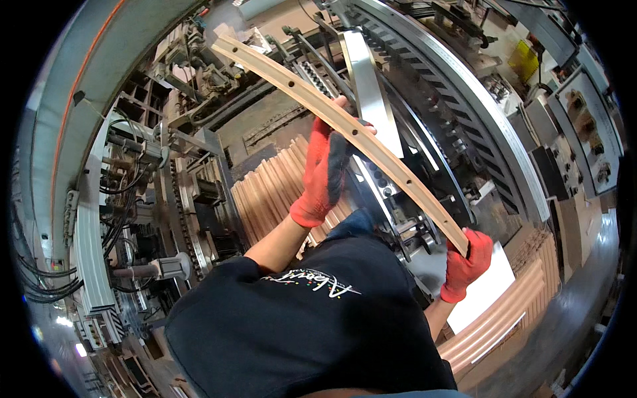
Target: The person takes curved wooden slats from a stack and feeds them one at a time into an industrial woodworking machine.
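A long wooden strip point(383, 157) is held up at a slant in front of my body, running from far left to near right. Several dark round holes are spaced along its grooved face. My left hand point(324, 169), in a red glove with a dark palm, supports the strip near its middle, with fingers wrapped around the far edge. At the near right end, my right hand point(468, 262), also gloved in red, grips the strip with the fingers closed on it. The strip hides part of the metal machine point(368, 86) behind it.
Beneath my left arm lies a row of similar wooden strips point(265, 196). Another stack of strips point(501, 325) is at the lower right, beside a white sheet point(491, 285). Machinery with hoses and a cylinder point(166, 267) stands at the left. A curved metal rail point(488, 99) runs along the right.
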